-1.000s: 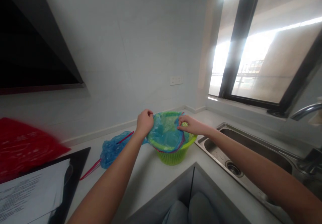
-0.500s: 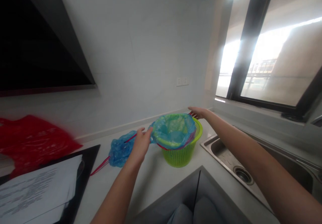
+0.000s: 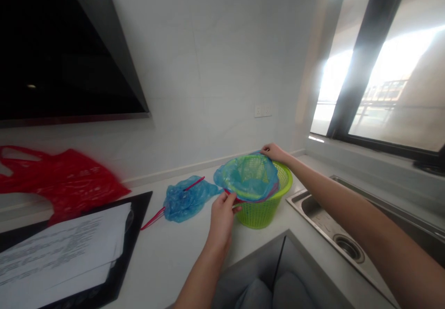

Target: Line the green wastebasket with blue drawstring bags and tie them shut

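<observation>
A green plastic basket with perforated sides stands on the counter. A translucent blue garbage bag lines it and folds over part of its rim, with a red drawstring along the edge. My left hand pinches the bag's red-edged hem at the near left of the rim. At the far side, my right hand has its fingers closed on the bag's edge. A second blue garbage bag lies crumpled left of the basket, its pink-red drawstrings sticking out.
Right of the basket is a steel sink. On the left, printed papers lie on a black cooktop, with a red plastic bag behind them. A dark range hood overhangs there. A wall socket is behind the basket.
My left hand has moved right and nearer, from the bag's left edge to its front-left hem. My right hand has closed at the far rim. The view has shifted slightly left.
</observation>
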